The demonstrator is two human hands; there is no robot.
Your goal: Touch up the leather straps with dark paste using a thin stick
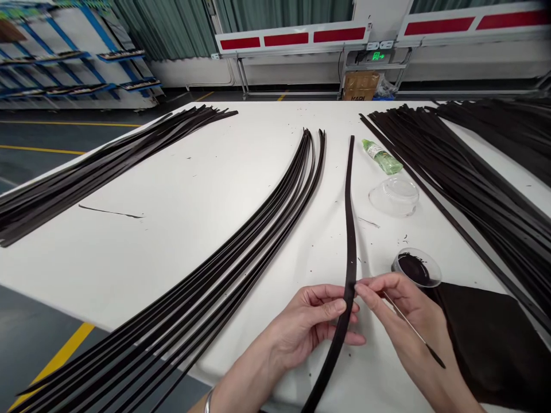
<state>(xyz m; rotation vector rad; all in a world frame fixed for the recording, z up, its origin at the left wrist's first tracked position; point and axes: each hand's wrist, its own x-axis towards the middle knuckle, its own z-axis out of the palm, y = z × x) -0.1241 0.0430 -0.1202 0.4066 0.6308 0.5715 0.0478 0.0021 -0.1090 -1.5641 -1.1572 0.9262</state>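
Head view: from where I stand, a dark strip [351, 229] runs away across a white table [181, 189], pinched between the left hand's [312, 321] thumb and fingers, probably to steady it. The right hand [411, 298] grips a thin rod [407, 321], its fingertips at the strip's right edge. Just beyond that grip sits a dish [435, 275] of dark matter, seemingly kept within easy reach; farther up lie a clear lid [394, 197] and a green bottle [382, 156]. A dark sheet [491, 338] flanks the right wrist. Left of the grip, a curved bundle [258, 238] overhangs the near edge; bare tabletop separates it from the strip. Rightward, the dish and sheet leave less room.
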